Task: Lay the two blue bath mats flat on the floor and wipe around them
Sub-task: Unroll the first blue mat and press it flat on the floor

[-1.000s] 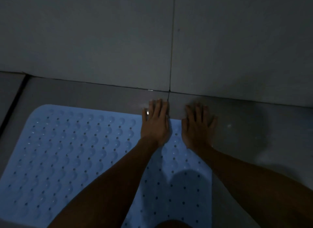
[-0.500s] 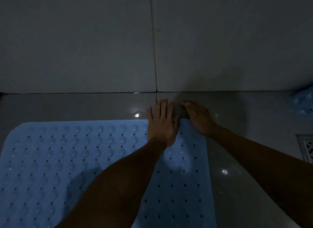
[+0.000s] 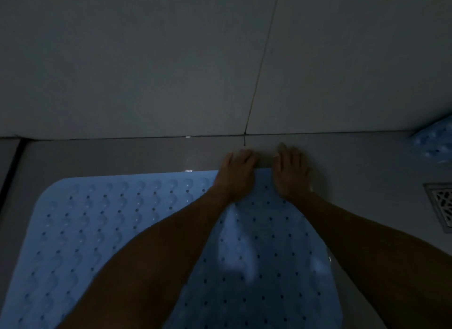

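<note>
1. Blue bath mat [image 3: 102,230] lying flat on the grey floor [image 3: 110,157], bumps and small holes facing up.
2. Long axis of the mat running left to right, parallel to the wall [image 3: 146,59]; far long edge lying near the wall's foot, with a bare strip of floor between.
3. Rounded far-left corner of the mat in full view; near edge cut off by the bottom of the frame.
4. Left hand [image 3: 236,174] resting palm down across the mat's far edge, fingers straight and together, fingertips on the floor beyond the mat, gripping nothing.
5. Right hand [image 3: 292,172] lying flat just beside the left one at the mat's far-right corner, fingers extended toward the wall, also gripping nothing.
6. Both forearms stretched over the mat from the near side.
7. Second blue mat [image 3: 433,142] showing only as a bumpy corner well to the right of the first mat, against the wall; impossible to tell whether flat.
8. Metal floor drain [image 3: 440,204] to the right of the first mat, nearer than the second one.
9. Dim light; fingertips slightly blurred.
</note>
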